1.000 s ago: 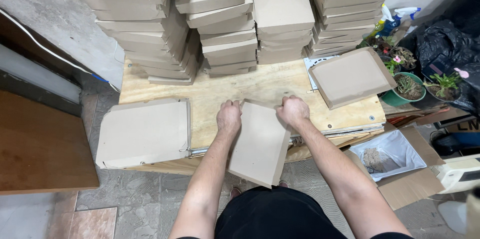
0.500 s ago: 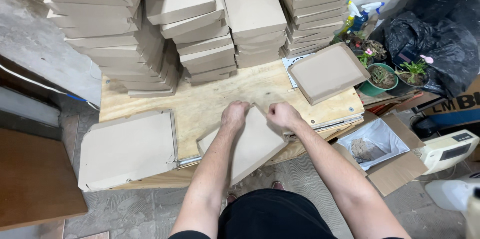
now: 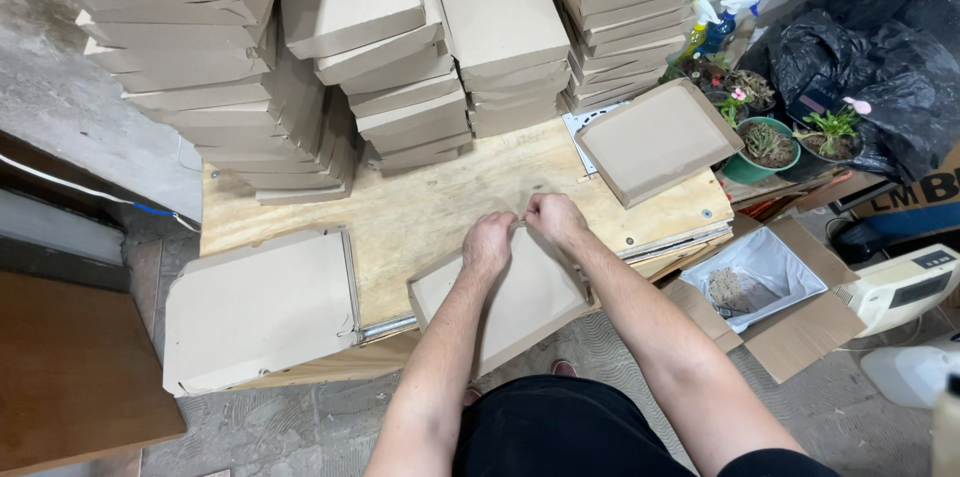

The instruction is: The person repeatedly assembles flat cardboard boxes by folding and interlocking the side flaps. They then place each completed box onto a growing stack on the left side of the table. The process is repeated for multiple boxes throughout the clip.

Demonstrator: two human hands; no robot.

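A flat brown cardboard piece (image 3: 515, 302) lies tilted over the near edge of the plywood table (image 3: 430, 202). My left hand (image 3: 488, 243) grips its far edge with the fingers curled. Right beside it, my right hand (image 3: 553, 217) pinches the same far edge near the corner. Both thumbs meet at the top of the piece. A folded shallow cardboard box (image 3: 655, 140) rests upside up at the table's right. A pile of flat cardboard blanks (image 3: 262, 307) sits at the table's left front.
Tall stacks of finished brown boxes (image 3: 350, 47) fill the back of the table. Potted plants (image 3: 770, 142) and spray bottles (image 3: 715, 22) stand at the right. An open carton (image 3: 765, 282) sits on the floor, black bags (image 3: 860, 77) behind it, a dark wooden surface (image 3: 70, 377) at left.
The cardboard piece went from hanging upright before me to lying flatter on the table edge. Both hands moved closer together at its far edge.
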